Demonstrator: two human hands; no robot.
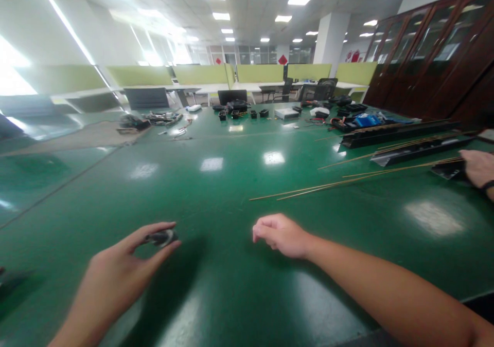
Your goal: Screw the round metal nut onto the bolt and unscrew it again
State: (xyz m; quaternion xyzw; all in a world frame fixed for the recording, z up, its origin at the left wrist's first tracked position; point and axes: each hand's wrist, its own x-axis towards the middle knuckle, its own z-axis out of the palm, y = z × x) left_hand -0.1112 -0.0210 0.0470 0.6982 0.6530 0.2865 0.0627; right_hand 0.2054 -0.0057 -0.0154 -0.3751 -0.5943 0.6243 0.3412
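Observation:
My left hand [119, 267] pinches a small dark round part [162, 237] between thumb and fingertips, just above the green tabletop [216, 285]. The part has a greyish rim, and blur hides its exact kind. To the right, my right hand [283, 235] hovers over the same surface with its fingers curled in. Whether anything sits inside those fingers cannot be seen. Beyond that hand, long thin tan rods [328, 185] lie across the table towards the right.
Another person's hand [478, 167] rests at the right edge by a black channel piece [447, 169]. Two long black channels [420, 150] lie further back. Small black blocks [253, 114], a white box [286, 113] and a blue bundle [366, 120] sit along the far side.

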